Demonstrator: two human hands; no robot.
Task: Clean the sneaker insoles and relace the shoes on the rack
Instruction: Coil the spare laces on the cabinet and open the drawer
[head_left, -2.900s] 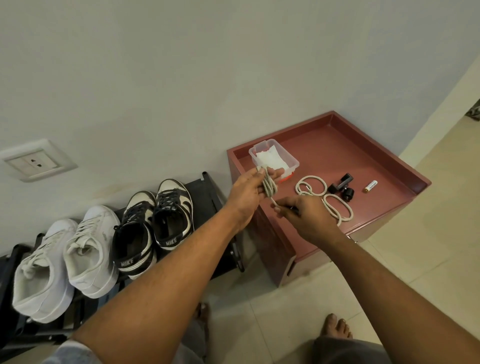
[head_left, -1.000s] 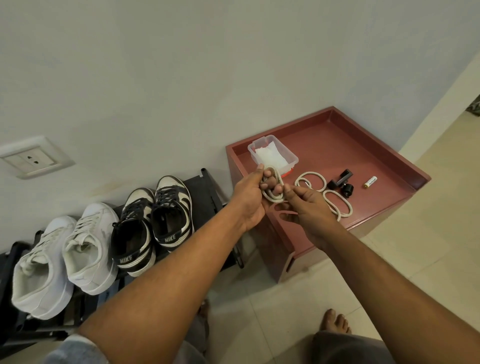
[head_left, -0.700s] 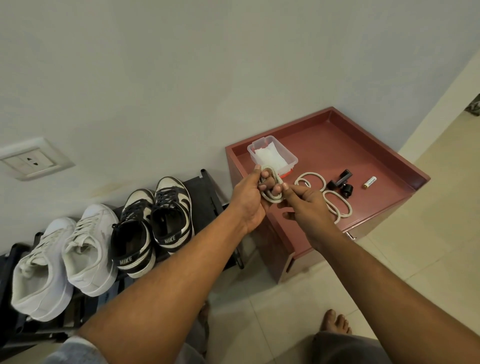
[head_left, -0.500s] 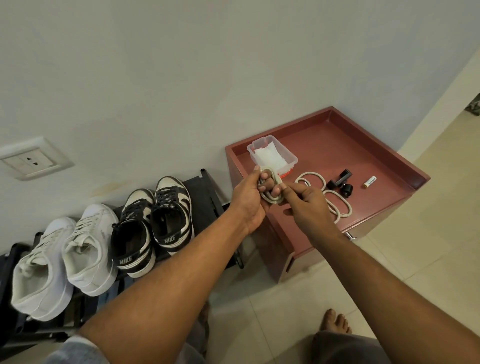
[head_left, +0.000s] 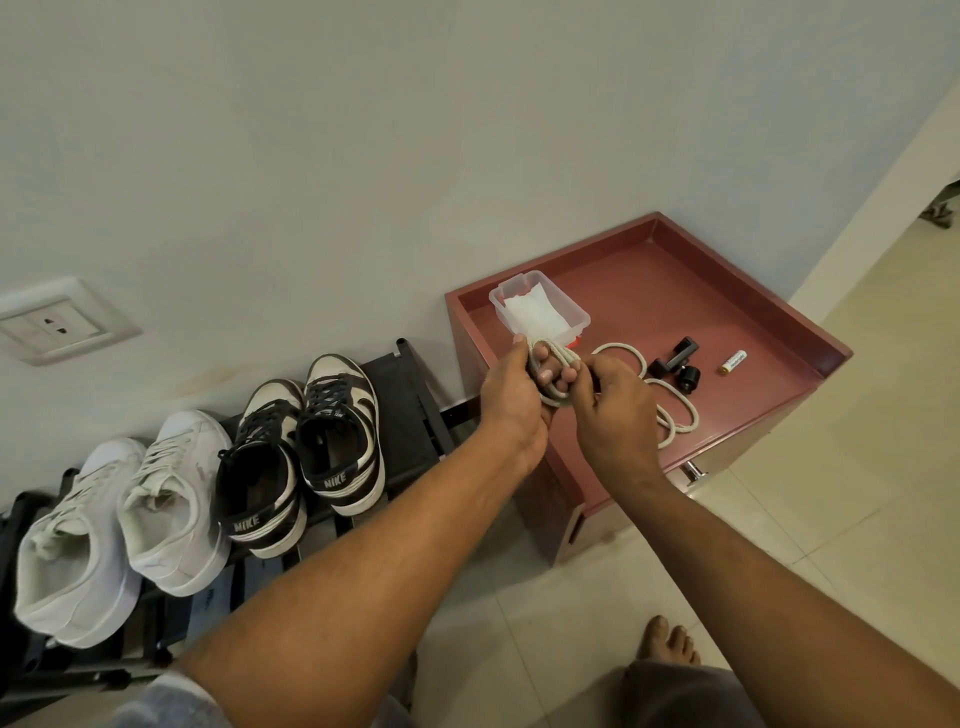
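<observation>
Left hand (head_left: 511, 402) grips a coiled white lace (head_left: 563, 357), its loops wound over the fingers. Right hand (head_left: 615, 410) pinches the same coil, above the front-left part of the red worktop (head_left: 727, 291). A second lace (head_left: 675, 415) lies looped on the worktop. Black-and-white sneakers (head_left: 311, 447) and white sneakers (head_left: 119, 519) stand on the rack (head_left: 410, 410).

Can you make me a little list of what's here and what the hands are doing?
Left hand: holds a lace coiled round its fingers
Right hand: pinches the same lace
Cabinet: second lace, tub, clamp, battery
Rack: white sneakers, black-and-white sneakers, both pairs laced
</observation>
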